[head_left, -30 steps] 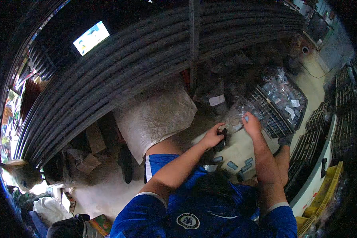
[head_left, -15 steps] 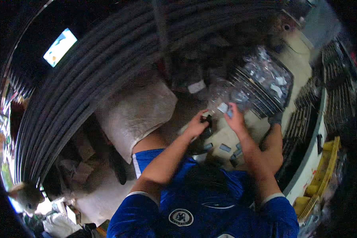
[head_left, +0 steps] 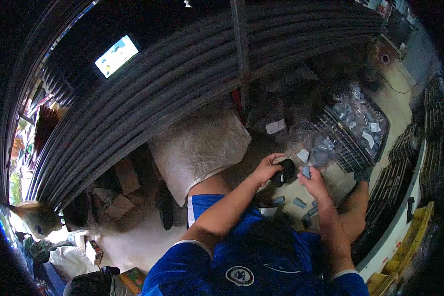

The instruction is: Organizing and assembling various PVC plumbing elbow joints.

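My left hand (head_left: 268,169) is closed round a dark object (head_left: 284,172), black with a small light patch, whose kind I cannot make out. Close to its right, my right hand (head_left: 314,183) pinches a short grey pipe fitting (head_left: 307,171) between thumb and fingers. Below both hands, several similar grey fittings lie on the floor, among them one tube-shaped fitting (head_left: 299,203) and another fitting (head_left: 278,200). A white paper slip (head_left: 303,155) rests just beyond the hands, beside a clear plastic bag of grey pieces (head_left: 323,146).
A black slatted crate (head_left: 348,157) filled with bagged grey fittings stands at the right. Long dark pipes (head_left: 182,93) run across the back past an upright post (head_left: 240,44). A pale sack (head_left: 202,145) lies near my left leg. Yellow bins (head_left: 404,246) line the right edge.
The whole view has shifted, so things appear further right and lower. My right hand has turned a little, with the grey fitting showing more clearly. Both hands remain close together.
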Tool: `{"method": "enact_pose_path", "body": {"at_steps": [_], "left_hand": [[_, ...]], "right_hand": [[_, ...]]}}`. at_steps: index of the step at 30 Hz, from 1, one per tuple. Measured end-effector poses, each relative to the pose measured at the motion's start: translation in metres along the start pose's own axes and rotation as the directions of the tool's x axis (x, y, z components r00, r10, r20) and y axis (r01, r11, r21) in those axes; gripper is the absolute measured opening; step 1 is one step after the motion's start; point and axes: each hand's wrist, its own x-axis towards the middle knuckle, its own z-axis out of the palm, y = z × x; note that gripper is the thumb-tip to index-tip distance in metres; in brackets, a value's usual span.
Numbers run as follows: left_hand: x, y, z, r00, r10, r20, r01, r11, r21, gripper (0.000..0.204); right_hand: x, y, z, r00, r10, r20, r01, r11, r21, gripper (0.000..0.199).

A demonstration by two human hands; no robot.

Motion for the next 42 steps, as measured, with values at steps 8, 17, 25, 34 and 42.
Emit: {"method": "enact_pose_path", "body": {"at_steps": [8,17,25,34,42], "left_hand": [[-0.01,0.009,0.01,0.986,0.146,0.083,-0.16,0.964,0.214,0.029],[-0.06,0.04,0.046,0.777,0.629,0.031,-0.208,0.209,0.956,0.019],[-0.062,0.034,0.044,0.914,0.381,-0.139,-0.195,0.714,0.672,0.024],[-0.055,0.023,0.043,0.949,0.312,0.045,-0.285,0.788,0.546,0.051],[-0.049,0.013,0.036,0.837,0.499,0.226,-0.536,0.661,0.525,0.059]], "right_hand": [[-0.05,-0.028,0.029,0.968,0.194,0.158,-0.216,0.966,0.139,0.03],[-0.053,-0.062,0.029,0.979,0.122,0.166,-0.147,0.978,0.147,0.037],[-0.052,-0.051,0.03,0.974,-0.224,-0.033,0.225,0.974,0.012,0.037],[-0.045,-0.04,0.03,0.988,-0.126,-0.085,0.126,0.992,0.002,0.026],[-0.042,-0.016,0.031,0.977,-0.207,-0.05,0.206,0.978,-0.027,0.023]]}}
